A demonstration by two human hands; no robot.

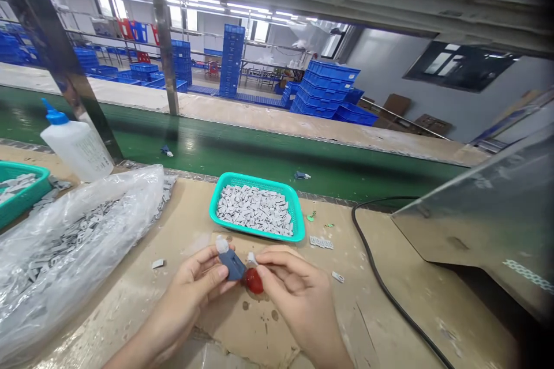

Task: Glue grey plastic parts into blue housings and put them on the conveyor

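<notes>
The left hand's [193,279] grip is closed, thumb against fingers, on a dark blue part [232,266] whose long axis slants down toward the right hand [298,288]; that grip pinches a small pale piece [251,257] beside its lower end. Beyond, a teal basket [255,233] stands on the tabletop [186,213].

Between right hand [298,288] and black cable [367,251], a gap is left; low passage is barred forward by the teal basket [298,214], leftward by the plastic bag [93,230].
</notes>
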